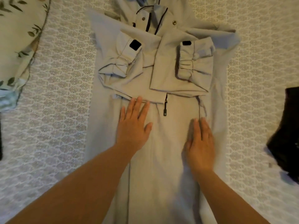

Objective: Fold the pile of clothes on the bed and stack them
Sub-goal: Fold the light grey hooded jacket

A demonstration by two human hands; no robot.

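Observation:
A long pale grey jacket point(163, 143) lies flat along the bed, collar at the far end. Both sleeves are folded across its chest, the left cuff point(119, 62) and the right cuff point(194, 62) each with a black tab. A black zipper pull point(165, 109) hangs at the middle. My left hand point(133, 126) rests flat on the jacket just below the folded sleeves, fingers spread. My right hand point(200, 143) lies flat on the jacket's right half, fingers together and slightly blurred. Neither hand grips any cloth.
The bedspread point(56, 110) has a pale lattice pattern. A leaf-print cloth point(17, 46) lies at the far left. A dark garment point(286, 131) sits at the right edge. A dark strip shows at the left edge point(1, 143).

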